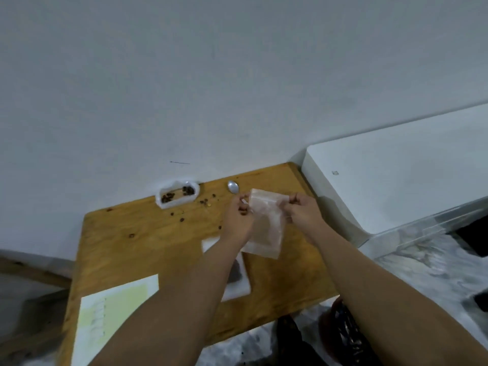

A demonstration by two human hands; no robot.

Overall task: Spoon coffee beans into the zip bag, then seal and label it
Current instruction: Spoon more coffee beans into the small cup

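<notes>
A person's two bare forearms reach over a wooden tabletop [148, 247] set against a white wall. Both hands hold a small clear zip bag [266, 225] upright in the air above the far right part of the tabletop. The left hand [237, 220] pinches its top left corner and the right hand [303, 212] its top right corner, fingers curled. The bag's lower half looks brownish, but whether beans are inside, and whether the zip is open or closed, is too blurred to tell. A white tray [165, 204] of coffee beans [188, 191] sits at the far edge against the wall, with loose beans [204, 202] scattered just beside it. A spoon [233, 186] lies at the far edge beyond the bag, untouched. A label sheet [116, 305] lies at the near left corner. Likely risks: the bag hangs from two corner pinches, so a slip or tilt with the mouth open could spill beans; a bean caught in the zip would block the seal; freeing one hand for the spoon may let the limp bag fold shut
</notes>
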